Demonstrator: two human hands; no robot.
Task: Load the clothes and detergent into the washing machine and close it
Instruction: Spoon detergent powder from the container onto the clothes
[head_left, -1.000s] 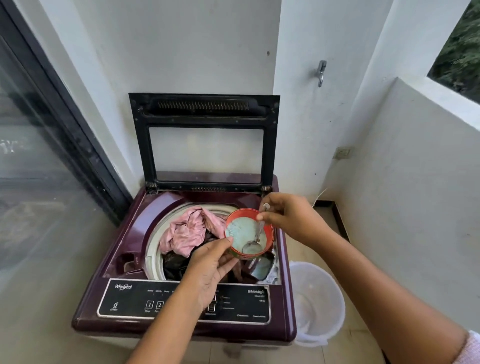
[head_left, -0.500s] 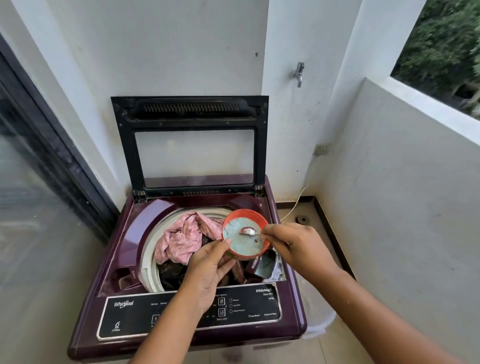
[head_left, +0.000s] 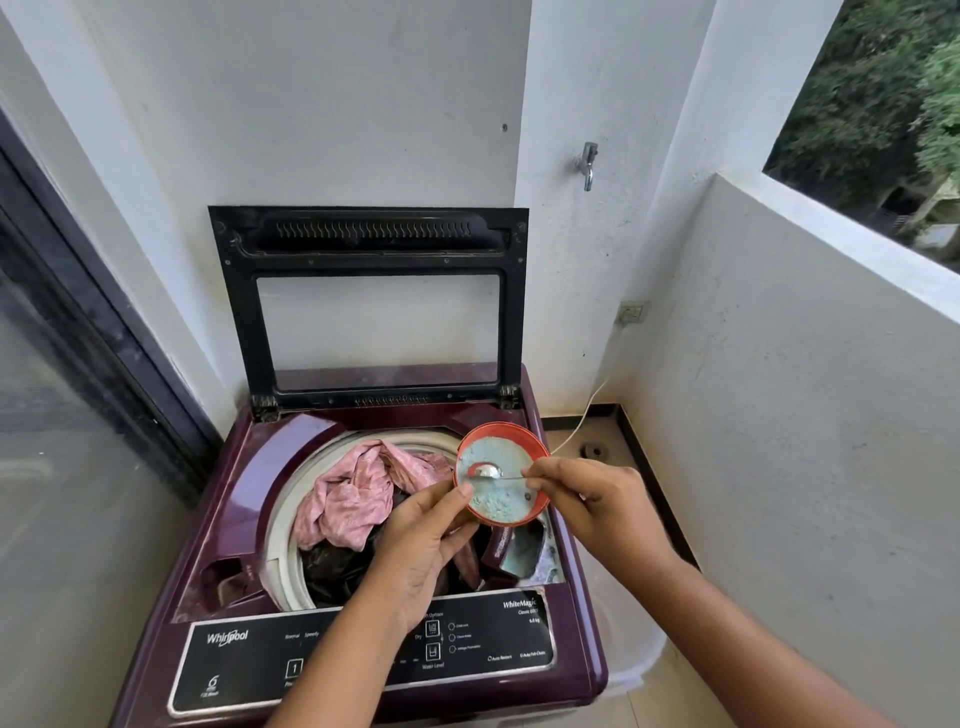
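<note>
**A:** Where's the detergent now?

**B:** In the red tub (head_left: 500, 498), held over the near right corner of the washing machine (head_left: 156, 582). Her left hand (head_left: 415, 540) cups it from below, thumb hooked on the rim. Her right hand (head_left: 592, 504) pinches the handle of a steel spoon (head_left: 485, 472) between thumb and forefinger, the bowl lying in the blue powder.

**A:** And the clothes?

**B:** Already in the drum: a pink cloth (head_left: 353, 493) on top, dark clothes (head_left: 332, 566) under it. The lid (head_left: 369, 234) stands upright at the far side.

**A:** So she's scooping. Any advice?

**B:** I'd say keep the tub level, lift the spoon flat and not heaped, then tip it low over the little detergent drawer (head_left: 524, 551) just beneath, which looks dusted with powder already. Powder spills easily, so a short, low carry is best.

**A:** Anything different from a second ago?

**B:** Yes. Then the spoon hung nearly upright with her fingers at the tub's far rim. Now it lies level and her hand has dropped to the tub's right. The tub has hardly shifted.
</note>
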